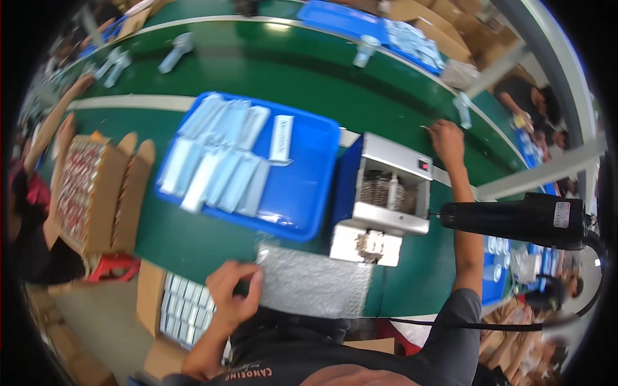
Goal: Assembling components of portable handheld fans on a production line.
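My left hand (pixel 233 293) is over the table's front edge, beside the left side of a clear bubble-wrap sheet (pixel 312 283). Its thumb and forefinger curl together in a loose ring, with nothing visible between them. My right arm stretches past a small silver machine (pixel 394 183) to the green conveyor belt (pixel 277 61). Over the belt's near side, my right hand (pixel 447 143) has its fingers drawn together; a tiny pale bit shows at the fingertips, too small to name. Left of the machine, a blue tray (pixel 293 212) holds several light-blue wrapped packets (pixel 222 174).
A black cylindrical device (pixel 508 222) juts in beside my right forearm, its cable trailing below. Cardboard boxes (pixel 132 199) with small red-and-white items stand at left, near another person's arms (pixel 58 141). Pale packets (pixel 176 53) lie on the belt. Below left is an open carton (pixel 151 296).
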`<state>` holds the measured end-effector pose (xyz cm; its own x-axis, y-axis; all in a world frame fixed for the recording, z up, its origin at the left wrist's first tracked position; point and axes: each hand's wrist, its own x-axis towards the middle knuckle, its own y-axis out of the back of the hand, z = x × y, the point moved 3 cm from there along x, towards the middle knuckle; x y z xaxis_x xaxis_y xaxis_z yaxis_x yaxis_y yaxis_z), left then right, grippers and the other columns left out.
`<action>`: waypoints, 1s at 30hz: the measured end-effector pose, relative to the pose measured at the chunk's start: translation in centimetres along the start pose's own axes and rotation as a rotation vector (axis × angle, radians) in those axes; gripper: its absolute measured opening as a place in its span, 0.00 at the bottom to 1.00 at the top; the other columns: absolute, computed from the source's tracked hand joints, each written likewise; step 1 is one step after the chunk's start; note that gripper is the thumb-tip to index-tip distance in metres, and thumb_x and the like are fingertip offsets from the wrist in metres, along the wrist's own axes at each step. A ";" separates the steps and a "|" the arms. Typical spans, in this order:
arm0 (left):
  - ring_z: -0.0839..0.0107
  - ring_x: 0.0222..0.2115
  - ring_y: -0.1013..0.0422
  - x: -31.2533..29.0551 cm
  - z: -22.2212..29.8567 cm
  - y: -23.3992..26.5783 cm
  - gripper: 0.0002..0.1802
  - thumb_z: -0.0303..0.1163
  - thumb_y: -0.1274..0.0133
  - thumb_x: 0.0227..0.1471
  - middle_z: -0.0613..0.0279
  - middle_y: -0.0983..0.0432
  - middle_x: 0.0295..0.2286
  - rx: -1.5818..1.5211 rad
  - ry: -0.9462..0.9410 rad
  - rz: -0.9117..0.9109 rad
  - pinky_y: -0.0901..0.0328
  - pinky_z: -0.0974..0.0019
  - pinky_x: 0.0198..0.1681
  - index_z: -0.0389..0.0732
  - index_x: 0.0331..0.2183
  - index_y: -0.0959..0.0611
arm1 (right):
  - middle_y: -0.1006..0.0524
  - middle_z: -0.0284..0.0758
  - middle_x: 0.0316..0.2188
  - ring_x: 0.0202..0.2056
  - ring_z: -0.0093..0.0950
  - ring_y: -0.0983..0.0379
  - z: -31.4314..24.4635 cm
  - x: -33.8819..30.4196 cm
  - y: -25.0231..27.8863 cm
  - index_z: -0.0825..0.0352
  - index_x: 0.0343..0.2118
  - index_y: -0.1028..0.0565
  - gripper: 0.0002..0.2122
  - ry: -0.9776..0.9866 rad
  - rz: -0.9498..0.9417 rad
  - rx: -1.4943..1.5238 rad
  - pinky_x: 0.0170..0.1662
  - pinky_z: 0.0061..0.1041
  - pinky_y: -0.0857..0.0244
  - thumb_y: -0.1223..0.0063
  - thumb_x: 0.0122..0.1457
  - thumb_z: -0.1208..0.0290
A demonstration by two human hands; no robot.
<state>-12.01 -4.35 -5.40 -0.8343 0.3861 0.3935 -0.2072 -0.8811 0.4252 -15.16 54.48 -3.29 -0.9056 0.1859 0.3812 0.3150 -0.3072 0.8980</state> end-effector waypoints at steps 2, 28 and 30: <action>0.58 0.25 0.26 3.6 1.3 0.3 0.05 0.18 0.40 0.45 0.55 0.22 0.26 -0.085 -0.107 -0.037 0.33 0.62 0.29 0.37 0.28 0.18 | 0.19 0.38 0.36 0.39 0.44 0.23 1.1 -1.4 0.2 0.63 0.34 0.16 0.08 -0.141 0.117 0.100 0.42 0.40 0.29 0.45 0.61 0.67; 0.58 0.40 0.20 14.9 4.0 -2.0 0.19 0.31 0.36 0.52 0.51 0.17 0.39 -0.152 -0.076 -0.135 0.26 0.57 0.45 0.34 0.44 0.19 | 0.19 0.32 0.27 0.39 0.31 0.23 -31.0 -22.6 23.0 0.65 0.26 0.19 0.06 0.189 0.244 1.105 0.44 0.32 0.33 0.31 0.48 0.71; 0.63 0.43 0.22 10.9 4.4 -2.4 0.25 0.29 0.38 0.56 0.50 0.19 0.42 -0.802 0.359 -0.198 0.26 0.60 0.47 0.32 0.52 0.26 | 0.18 0.31 0.26 0.40 0.33 0.23 -31.3 -21.5 19.5 0.65 0.26 0.18 0.06 0.075 0.284 0.975 0.48 0.35 0.35 0.31 0.49 0.71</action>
<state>-18.40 3.19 1.44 -0.8270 0.5610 0.0376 -0.5461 -0.7855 -0.2910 1.59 15.29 -0.85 -0.7660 0.1550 0.6239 0.5852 0.5698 0.5769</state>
